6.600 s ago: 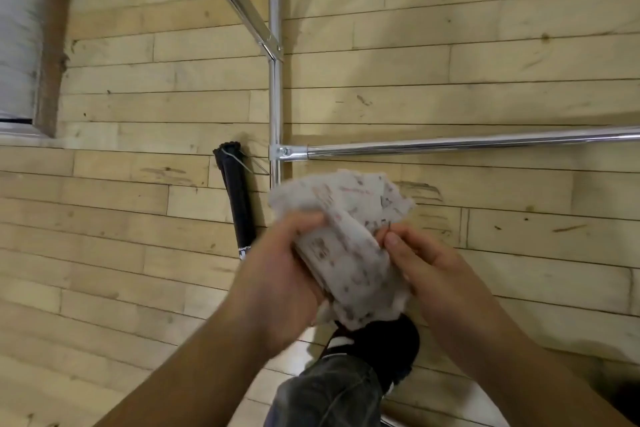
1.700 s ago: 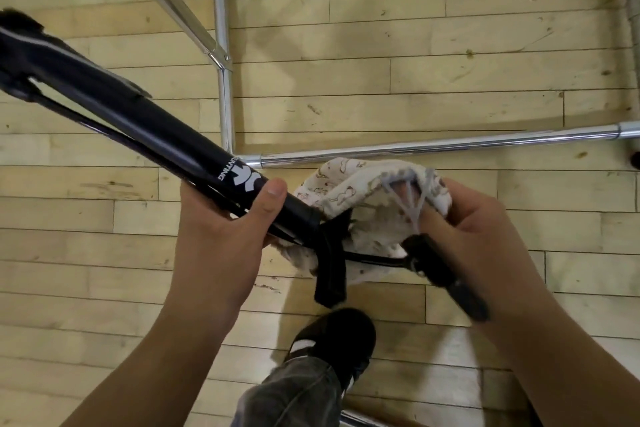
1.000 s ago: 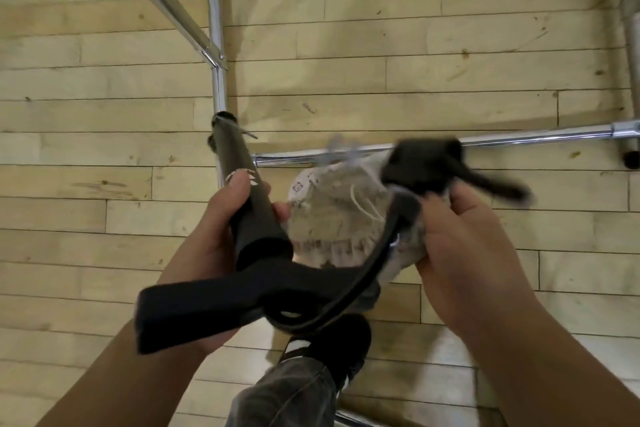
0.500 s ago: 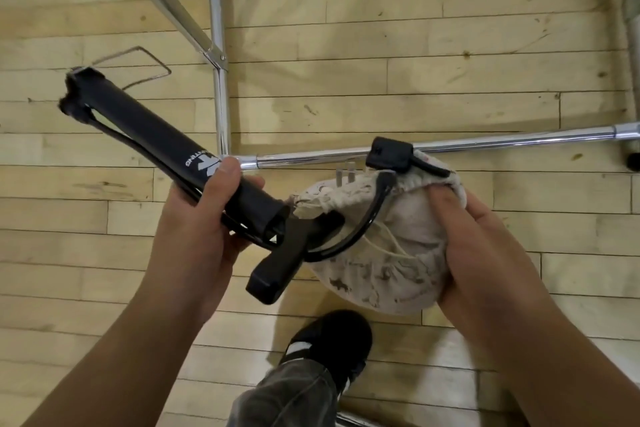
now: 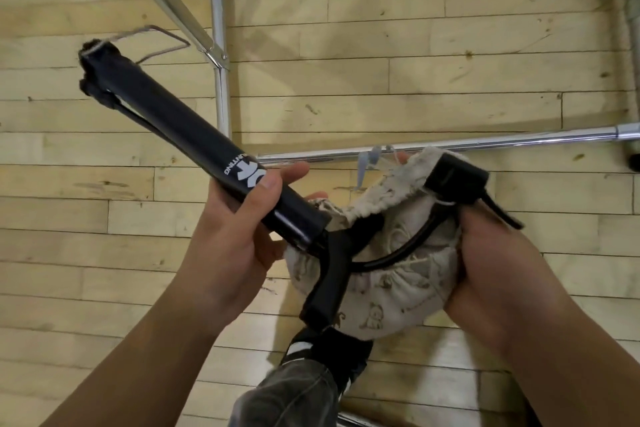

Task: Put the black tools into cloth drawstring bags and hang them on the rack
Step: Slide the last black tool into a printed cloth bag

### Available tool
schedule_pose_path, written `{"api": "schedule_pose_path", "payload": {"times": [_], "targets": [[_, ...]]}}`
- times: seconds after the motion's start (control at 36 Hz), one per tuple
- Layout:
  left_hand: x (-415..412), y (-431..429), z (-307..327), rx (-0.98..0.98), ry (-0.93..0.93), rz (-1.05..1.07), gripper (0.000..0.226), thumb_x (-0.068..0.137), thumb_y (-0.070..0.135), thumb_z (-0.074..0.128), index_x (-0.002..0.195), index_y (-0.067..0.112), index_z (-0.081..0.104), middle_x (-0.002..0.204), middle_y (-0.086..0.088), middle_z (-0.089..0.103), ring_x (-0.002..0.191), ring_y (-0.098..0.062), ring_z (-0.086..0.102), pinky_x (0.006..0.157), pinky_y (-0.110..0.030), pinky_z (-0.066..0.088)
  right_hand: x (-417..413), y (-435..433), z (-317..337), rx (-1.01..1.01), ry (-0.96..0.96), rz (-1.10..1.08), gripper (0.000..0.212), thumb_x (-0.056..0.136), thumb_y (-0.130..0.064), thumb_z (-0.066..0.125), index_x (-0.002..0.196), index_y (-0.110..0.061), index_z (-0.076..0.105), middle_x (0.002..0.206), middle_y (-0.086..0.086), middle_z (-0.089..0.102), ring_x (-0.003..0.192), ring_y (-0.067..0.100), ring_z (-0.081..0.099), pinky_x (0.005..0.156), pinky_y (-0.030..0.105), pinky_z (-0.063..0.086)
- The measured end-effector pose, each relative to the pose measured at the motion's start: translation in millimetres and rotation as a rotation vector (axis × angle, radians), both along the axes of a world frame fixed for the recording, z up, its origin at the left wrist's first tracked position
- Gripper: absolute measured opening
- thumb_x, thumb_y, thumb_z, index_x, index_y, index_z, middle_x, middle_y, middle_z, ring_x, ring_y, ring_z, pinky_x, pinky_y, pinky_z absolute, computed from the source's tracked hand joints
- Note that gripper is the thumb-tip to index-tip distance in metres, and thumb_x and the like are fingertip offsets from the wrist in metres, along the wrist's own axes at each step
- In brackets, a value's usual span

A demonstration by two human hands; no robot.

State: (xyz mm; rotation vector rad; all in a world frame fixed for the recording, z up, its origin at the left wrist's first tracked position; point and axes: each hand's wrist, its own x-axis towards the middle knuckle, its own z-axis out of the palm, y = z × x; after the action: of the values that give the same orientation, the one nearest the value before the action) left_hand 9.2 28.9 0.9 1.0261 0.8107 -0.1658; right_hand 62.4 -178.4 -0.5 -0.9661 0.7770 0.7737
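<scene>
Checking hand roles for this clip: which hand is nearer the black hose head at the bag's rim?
Right. The right hand holds the cloth bag directly below the hose head; the left hand grips the pump barrel, across the bag from it.

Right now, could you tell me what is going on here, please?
A person's left hand grips the barrel of a long black tool, while the right hand holds a printed cloth drawstring bag against its lower end. The barrel is outside the bag, and the bag is not yet hung on the chrome rack.
</scene>
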Motion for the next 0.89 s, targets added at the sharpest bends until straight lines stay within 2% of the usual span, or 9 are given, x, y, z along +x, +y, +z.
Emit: {"api": "schedule_pose_path", "payload": {"times": [0.11, 0.28, 0.33, 0.39, 0.44, 0.5, 0.61, 0.81, 0.89], "targets": [[-3, 8, 4, 0.179, -0.040, -0.029, 0.048, 0.074, 0.038, 0.070, 0.116, 0.027, 0.048, 0.119, -0.003, 0.076, 0.105, -0.028, 0.076, 0.073, -0.043, 0.063, 5, -7, -1, -0.256, -0.156, 0.047, 0.027, 0.104, -0.025, 0.053, 0.088, -0.020, 0.075, 0.079, 0.002, 0.081, 0.068, 0.017, 0.078, 0.051, 0.030, 0.059], [-3, 9, 13, 0.570, -0.036, -0.096, 0.044, 0.087, 0.032, 0.070, 0.123, 0.022, 0.045, 0.112, -0.001, 0.077, 0.101, -0.023, 0.078, 0.082, -0.049, 0.063, 7, -18, 2, -0.460, -0.340, 0.148, 0.017, 0.098, -0.022, 0.065, 0.096, -0.028, 0.081, 0.093, -0.001, 0.081, 0.086, 0.018, 0.078, 0.070, 0.037, 0.061], [-3, 4, 15, 0.750, -0.020, -0.130, 0.056, 0.083, 0.038, 0.074, 0.127, 0.015, 0.049, 0.109, 0.004, 0.077, 0.099, -0.016, 0.077, 0.086, -0.047, 0.063, 6, -17, 11, -0.563, -0.479, 0.216, 0.019, 0.095, -0.023, 0.067, 0.092, -0.036, 0.079, 0.090, -0.013, 0.080, 0.084, 0.007, 0.076, 0.065, 0.024, 0.062], [-2, -3, 15, 0.911, 0.026, -0.135, 0.063, 0.074, 0.044, 0.081, 0.125, 0.022, 0.051, 0.107, 0.017, 0.074, 0.101, -0.003, 0.073, 0.090, -0.035, 0.060, 5, -10, 21, -0.596, -0.592, 0.273, 0.022, 0.093, -0.024, 0.068, 0.091, -0.044, 0.074, 0.087, -0.026, 0.076, 0.081, -0.006, 0.072, 0.055, 0.009, 0.055], [-2, -11, 16, 1.006, 0.040, -0.150, 0.072, 0.064, 0.050, 0.086, 0.121, 0.033, 0.046, 0.104, 0.038, 0.065, 0.099, 0.016, 0.064, 0.081, -0.008, 0.051, 2, -3, 28, -0.550, -0.644, 0.320, 0.023, 0.091, -0.025, 0.069, 0.089, -0.047, 0.073, 0.084, -0.032, 0.074, 0.078, -0.011, 0.069, 0.052, 0.004, 0.050], [0, -18, 14, 1.044, 0.018, -0.177, 0.077, 0.064, 0.046, 0.089, 0.123, 0.035, 0.041, 0.096, 0.051, 0.056, 0.093, 0.027, 0.057, 0.069, 0.004, 0.044, -5, 8, 34, -0.451, -0.628, 0.392, 0.024, 0.089, -0.023, 0.070, 0.087, -0.047, 0.074, 0.085, -0.032, 0.074, 0.078, -0.013, 0.069, 0.051, 0.005, 0.051], [13, -19, 12, 1.054, 0.010, -0.108, 0.066, 0.073, 0.037, 0.090, 0.119, 0.039, 0.042, 0.089, 0.050, 0.054, 0.091, 0.024, 0.058, 0.068, 0.004, 0.043, -27, 26, 39, -0.358, -0.620, 0.536, 0.028, 0.086, -0.025, 0.069, 0.098, -0.050, 0.076, 0.092, -0.036, 0.073, 0.089, -0.009, 0.071, 0.068, 0.008, 0.056], [27, -25, 35, 0.902, 0.027, 0.048, 0.046, 0.081, 0.048, 0.083, 0.116, 0.032, 0.058, 0.092, 0.018, 0.066, 0.087, 0.005, 0.068, 0.079, -0.015, 0.055, -34, 14, 57, -0.508, -0.548, 0.539, 0.027, 0.097, -0.042, 0.059, 0.120, -0.047, 0.071, 0.103, -0.026, 0.074, 0.096, -0.008, 0.067, 0.081, 0.016, 0.059], [31, -26, 62, 0.812, 0.021, 0.074, 0.030, 0.083, 0.049, 0.080, 0.099, 0.031, 0.063, 0.080, 0.018, 0.066, 0.077, 0.002, 0.068, 0.076, -0.022, 0.055, -28, 0, 81, -0.591, -0.595, 0.562, 0.027, 0.097, -0.033, 0.064, 0.124, -0.039, 0.070, 0.085, -0.015, 0.069, 0.068, -0.014, 0.063, 0.057, 0.009, 0.052]]}}
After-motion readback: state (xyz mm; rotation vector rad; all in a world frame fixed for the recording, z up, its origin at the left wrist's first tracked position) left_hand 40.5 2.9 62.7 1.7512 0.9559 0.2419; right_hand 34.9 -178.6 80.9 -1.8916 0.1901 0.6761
